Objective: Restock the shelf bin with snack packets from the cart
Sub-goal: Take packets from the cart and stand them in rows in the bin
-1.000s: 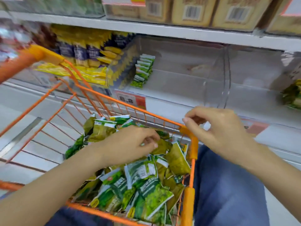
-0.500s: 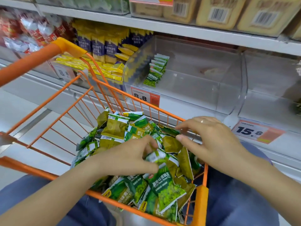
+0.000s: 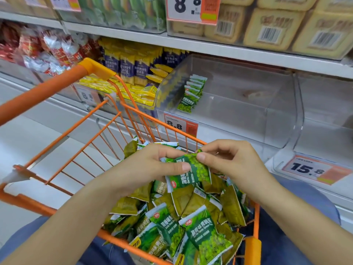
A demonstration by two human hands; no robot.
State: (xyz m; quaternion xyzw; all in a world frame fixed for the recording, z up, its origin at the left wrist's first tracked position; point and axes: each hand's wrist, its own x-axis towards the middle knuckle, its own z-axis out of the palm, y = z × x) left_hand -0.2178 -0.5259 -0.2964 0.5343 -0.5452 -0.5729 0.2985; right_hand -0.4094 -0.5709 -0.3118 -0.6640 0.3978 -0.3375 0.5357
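Head view: restocking was barely begun.
Nearest, the orange cart [image 3: 122, 243] held a deep heap of green packets [image 3: 191, 217]; above it the left hand [image 3: 150, 169] and right hand [image 3: 229, 163] both pinched one packet [image 3: 189, 173] by its ends. Beyond, the clear shelf bin [image 3: 248, 115] held only a short row of packets [image 3: 192, 92] against its left wall, so nearly all remained, I judged.
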